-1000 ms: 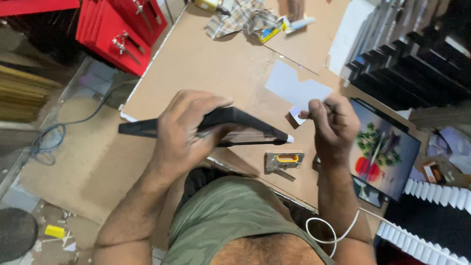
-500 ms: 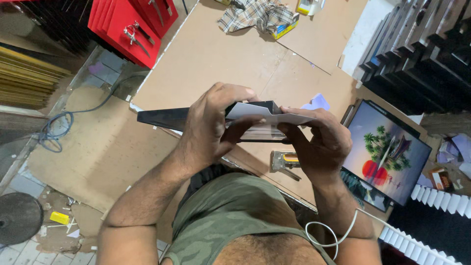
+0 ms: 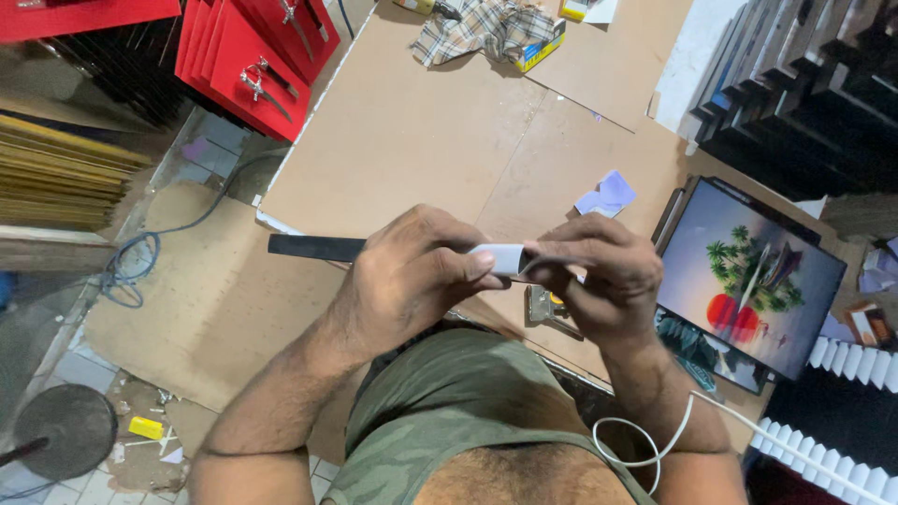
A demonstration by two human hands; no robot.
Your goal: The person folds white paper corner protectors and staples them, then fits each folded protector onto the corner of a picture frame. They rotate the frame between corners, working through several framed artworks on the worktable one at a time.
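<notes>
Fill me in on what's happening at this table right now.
A person holds a black picture frame edge-on over a brown cardboard-covered table. The left hand grips its middle, and the right hand presses a white piece at the frame's edge. A framed sunset palm picture lies to the right, with a small tool on the table under the hands.

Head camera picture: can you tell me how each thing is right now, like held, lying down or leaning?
Left hand: closed around the black frame.
Right hand: fingers pinching the white strip.
Long black picture frame: held level, edge-on.
White paper strip: held against the frame.
Palm-tree sunset picture: lying flat, face up.
Checked cloth: crumpled on the brown board.
White cable: looped.
</notes>
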